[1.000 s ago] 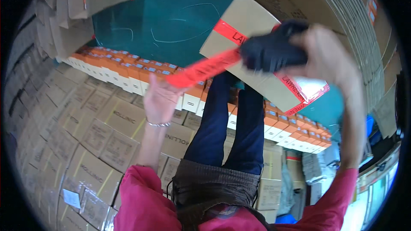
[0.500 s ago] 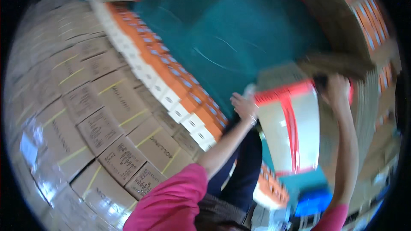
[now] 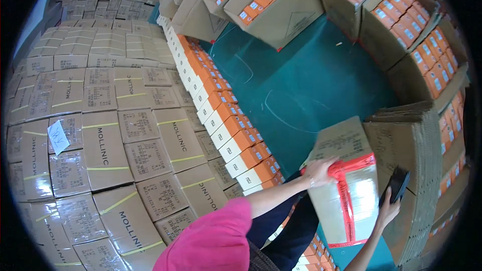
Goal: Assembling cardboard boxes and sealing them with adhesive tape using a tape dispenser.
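A tan carton [image 3: 346, 208] stands tilted in front of me, with red tape [image 3: 344, 190] down its face and around its upper edge. My left hand [image 3: 320, 171] lies against the carton's upper left edge, fingers stretched out onto the red tape. Beside the carton's right side, my right hand [image 3: 388, 210] grips a black tape dispenser [image 3: 397, 184], apart from the carton. Its roll does not show clearly from here. The carton's top panel [image 3: 344, 138] faces away from me, and its lower end is near my legs.
Stacked strapped cartons [image 3: 103, 145] fill the left. A row of orange and white boxes [image 3: 236, 138] runs along the green floor [image 3: 301, 80]. Open cartons of orange boxes [image 3: 273, 7] stand at the far side and right. Flattened cardboard [image 3: 422, 155] stands right of my carton.
My right hand has moved down from the carton's upper right corner with the dispenser. My left hand has shifted right and down onto the tape. The view has turned, and the carton appears lower.
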Demonstrator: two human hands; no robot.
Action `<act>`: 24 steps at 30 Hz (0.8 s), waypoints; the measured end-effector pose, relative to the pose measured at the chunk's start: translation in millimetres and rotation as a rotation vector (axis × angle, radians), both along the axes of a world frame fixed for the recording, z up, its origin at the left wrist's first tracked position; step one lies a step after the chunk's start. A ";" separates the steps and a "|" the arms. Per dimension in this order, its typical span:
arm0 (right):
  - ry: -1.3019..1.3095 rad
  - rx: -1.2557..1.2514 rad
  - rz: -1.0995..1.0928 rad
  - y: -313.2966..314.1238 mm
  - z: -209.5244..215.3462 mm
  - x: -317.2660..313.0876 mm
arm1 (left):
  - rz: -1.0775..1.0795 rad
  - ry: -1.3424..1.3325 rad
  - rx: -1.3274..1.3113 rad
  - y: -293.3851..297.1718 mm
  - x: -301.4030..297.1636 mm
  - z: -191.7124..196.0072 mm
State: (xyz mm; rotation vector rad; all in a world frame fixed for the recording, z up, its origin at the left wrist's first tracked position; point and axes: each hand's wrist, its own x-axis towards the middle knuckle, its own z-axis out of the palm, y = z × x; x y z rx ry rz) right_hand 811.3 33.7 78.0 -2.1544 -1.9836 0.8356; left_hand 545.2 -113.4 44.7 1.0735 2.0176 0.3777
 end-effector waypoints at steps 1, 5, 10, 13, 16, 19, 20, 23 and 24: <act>0.142 -0.019 -0.108 -17.6 22.6 15.6 | 0.002 0.065 0.012 -9.3 1.0 31.7; 0.262 -0.008 -0.470 -81.6 60.2 108.2 | 0.048 0.314 0.232 -21.0 -70.2 203.3; 0.498 -0.063 -0.960 -141.1 91.8 197.6 | 0.355 0.286 0.511 -9.5 -149.8 416.6; 0.558 -0.018 -1.092 -156.8 93.7 199.4 | 0.327 0.505 0.768 33.9 -153.6 491.6; 0.622 -0.079 -1.174 -147.5 119.9 171.6 | 0.417 0.668 1.017 113.6 -205.2 485.7; 0.651 -0.131 -1.172 -120.1 128.1 136.6 | 0.548 1.015 0.860 245.2 -261.4 473.2; 0.705 -0.105 -1.160 -113.2 123.0 125.7 | 0.506 1.118 0.899 300.5 -356.7 432.5; 0.837 -0.062 -1.121 -93.2 119.1 103.7 | 0.678 0.598 0.742 455.4 -357.8 325.2; 0.818 0.017 -1.144 -96.3 117.4 113.2 | 0.391 0.416 0.720 477.5 -259.1 298.8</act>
